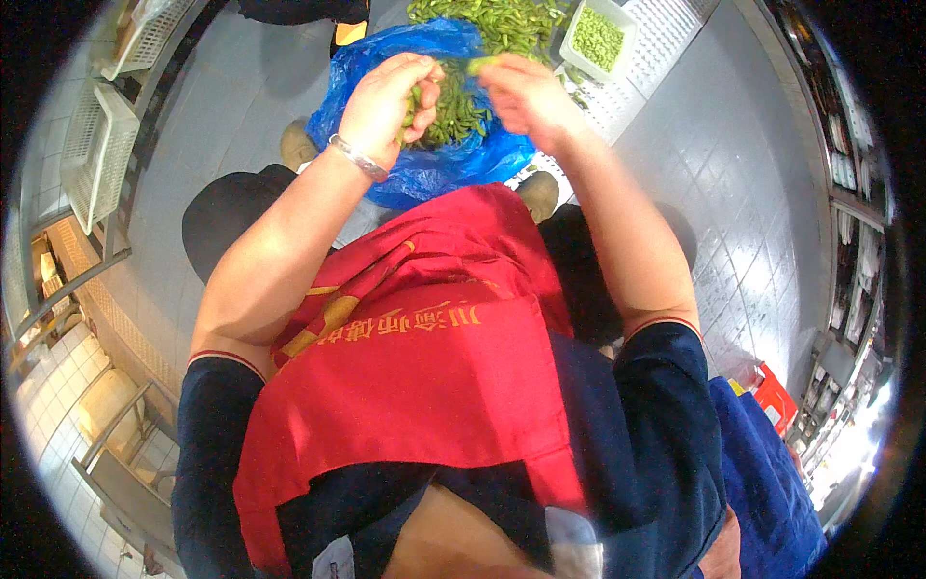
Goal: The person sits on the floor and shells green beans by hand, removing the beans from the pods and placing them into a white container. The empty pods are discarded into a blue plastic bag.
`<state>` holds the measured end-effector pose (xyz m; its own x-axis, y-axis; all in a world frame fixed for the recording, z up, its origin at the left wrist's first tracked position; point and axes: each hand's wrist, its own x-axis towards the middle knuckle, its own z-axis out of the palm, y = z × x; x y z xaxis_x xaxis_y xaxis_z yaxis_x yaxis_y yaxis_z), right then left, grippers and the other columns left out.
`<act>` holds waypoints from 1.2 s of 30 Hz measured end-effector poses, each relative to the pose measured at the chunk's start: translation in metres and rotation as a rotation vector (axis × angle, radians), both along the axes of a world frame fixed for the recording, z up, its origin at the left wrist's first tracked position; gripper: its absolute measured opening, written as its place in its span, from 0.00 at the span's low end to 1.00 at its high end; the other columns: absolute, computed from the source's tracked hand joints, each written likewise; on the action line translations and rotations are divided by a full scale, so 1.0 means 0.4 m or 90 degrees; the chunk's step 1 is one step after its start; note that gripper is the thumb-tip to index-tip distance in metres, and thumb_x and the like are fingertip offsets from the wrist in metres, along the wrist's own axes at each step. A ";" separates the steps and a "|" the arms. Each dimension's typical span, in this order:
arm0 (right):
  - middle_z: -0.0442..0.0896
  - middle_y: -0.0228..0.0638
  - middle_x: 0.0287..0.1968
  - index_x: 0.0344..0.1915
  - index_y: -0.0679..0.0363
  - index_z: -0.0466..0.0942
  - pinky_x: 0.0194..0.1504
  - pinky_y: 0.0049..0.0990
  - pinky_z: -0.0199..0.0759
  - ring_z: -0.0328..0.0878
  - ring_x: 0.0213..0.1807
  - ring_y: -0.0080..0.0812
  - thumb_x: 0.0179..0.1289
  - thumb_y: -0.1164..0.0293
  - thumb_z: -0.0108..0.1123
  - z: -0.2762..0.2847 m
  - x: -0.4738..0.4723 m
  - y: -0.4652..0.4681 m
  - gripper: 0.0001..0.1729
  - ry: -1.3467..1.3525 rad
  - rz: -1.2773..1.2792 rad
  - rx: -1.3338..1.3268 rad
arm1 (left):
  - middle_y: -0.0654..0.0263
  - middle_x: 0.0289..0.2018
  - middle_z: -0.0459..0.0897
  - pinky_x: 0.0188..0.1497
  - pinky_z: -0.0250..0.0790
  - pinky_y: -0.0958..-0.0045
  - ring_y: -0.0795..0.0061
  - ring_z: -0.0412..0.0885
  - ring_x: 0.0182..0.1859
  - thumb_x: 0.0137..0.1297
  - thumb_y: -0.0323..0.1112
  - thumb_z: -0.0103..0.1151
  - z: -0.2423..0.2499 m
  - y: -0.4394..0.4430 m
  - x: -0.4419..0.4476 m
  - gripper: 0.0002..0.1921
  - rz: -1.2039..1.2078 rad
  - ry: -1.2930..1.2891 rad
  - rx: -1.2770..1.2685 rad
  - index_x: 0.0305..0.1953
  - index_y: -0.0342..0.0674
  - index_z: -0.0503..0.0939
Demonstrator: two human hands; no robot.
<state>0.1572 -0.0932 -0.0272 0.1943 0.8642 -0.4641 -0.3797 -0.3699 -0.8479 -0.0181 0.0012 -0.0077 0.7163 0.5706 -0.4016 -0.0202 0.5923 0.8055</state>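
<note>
My left hand (394, 101), with a silver bangle at the wrist, has its fingers curled around green bean pods (412, 108). Pinched between the fingertips of my right hand (528, 98) is a single yellow-green pod (479, 66), blurred. Both hands are raised above an open blue plastic bag (463, 170) on the floor between my feet. Inside that bag lies a heap of green pods or hulls (457, 108); which of the two I cannot tell. Beyond it spreads a larger pile of pods (499, 25). A white plastic tub holding shelled green beans (597, 40) stands at the right of the pile.
White perforated plastic (662, 32) lies under the tub. White baskets (105, 152) sit on a rack at left, above a chair (130, 485). A person in dark clothing (304, 9) is ahead; blue cloth (767, 478) and a red object (774, 398) are behind at right.
</note>
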 end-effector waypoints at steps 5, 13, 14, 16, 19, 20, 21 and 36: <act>0.62 0.24 0.14 0.30 0.55 0.74 0.11 0.22 0.44 0.54 0.10 0.20 0.61 0.70 0.53 -0.166 0.189 -0.038 0.04 -0.108 -0.218 -0.116 | 0.69 0.23 0.68 0.14 0.51 0.81 0.81 0.64 0.19 0.68 0.39 0.47 0.023 0.003 -0.027 0.08 -0.021 -0.037 -0.011 0.37 0.41 0.70; 0.83 0.47 0.29 0.40 0.53 0.81 0.32 0.40 0.74 0.80 0.29 0.47 0.56 0.72 0.50 -0.522 0.191 -0.002 0.13 -0.627 0.107 -0.173 | 0.69 0.24 0.67 0.16 0.50 0.82 0.82 0.64 0.19 0.68 0.39 0.47 0.072 -0.014 -0.051 0.09 -0.016 -0.033 -0.022 0.36 0.40 0.69; 0.83 0.48 0.34 0.42 0.53 0.80 0.39 0.41 0.74 0.80 0.36 0.49 0.56 0.70 0.49 -0.565 0.143 0.015 0.15 -0.640 0.212 -0.137 | 0.69 0.24 0.67 0.16 0.51 0.82 0.82 0.63 0.19 0.68 0.39 0.47 0.078 -0.015 -0.055 0.09 -0.014 -0.013 -0.030 0.36 0.40 0.69; 0.82 0.49 0.41 0.46 0.52 0.79 0.45 0.41 0.73 0.79 0.44 0.50 0.57 0.69 0.48 -0.641 0.046 0.036 0.17 -0.672 0.354 -0.131 | 0.69 0.23 0.67 0.17 0.52 0.82 0.82 0.63 0.19 0.68 0.39 0.47 0.083 -0.016 -0.057 0.09 -0.018 -0.008 -0.028 0.36 0.39 0.68; 0.81 0.48 0.45 0.51 0.52 0.76 0.49 0.41 0.73 0.79 0.48 0.48 0.58 0.70 0.44 -0.723 -0.090 0.005 0.21 -0.685 0.533 -0.196 | 0.69 0.23 0.70 0.17 0.51 0.82 0.82 0.65 0.19 0.66 0.34 0.46 0.077 -0.010 -0.056 0.07 0.015 0.025 -0.061 0.37 0.37 0.71; 0.81 0.48 0.45 0.50 0.53 0.77 0.50 0.41 0.73 0.79 0.48 0.48 0.58 0.70 0.45 -0.742 -0.121 -0.016 0.20 -0.682 0.567 -0.195 | 0.69 0.23 0.70 0.19 0.52 0.82 0.82 0.65 0.20 0.66 0.33 0.46 0.074 -0.008 -0.056 0.07 0.021 0.032 -0.078 0.38 0.38 0.71; 0.81 0.48 0.46 0.49 0.55 0.77 0.51 0.41 0.72 0.79 0.49 0.47 0.57 0.70 0.45 -0.759 -0.143 -0.031 0.20 -0.676 0.609 -0.203 | 0.69 0.23 0.69 0.19 0.53 0.82 0.82 0.65 0.20 0.66 0.34 0.46 0.070 -0.002 -0.057 0.07 0.011 0.048 -0.077 0.38 0.37 0.70; 0.82 0.49 0.33 0.44 0.56 0.70 0.41 0.47 0.72 0.79 0.38 0.53 0.60 0.61 0.52 -0.824 -0.061 0.120 0.14 -0.699 0.257 -0.292 | 0.64 0.24 0.68 0.23 0.58 0.79 0.79 0.64 0.21 0.61 0.28 0.42 0.083 0.036 -0.065 0.04 -0.072 0.140 -0.125 0.36 0.36 0.68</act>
<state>0.1327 -0.0451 -0.3567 0.4280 0.7540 -0.4983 0.6527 -0.6392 -0.4067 -0.0440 0.0154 0.0256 0.6553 0.3878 -0.6482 0.2166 0.7256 0.6531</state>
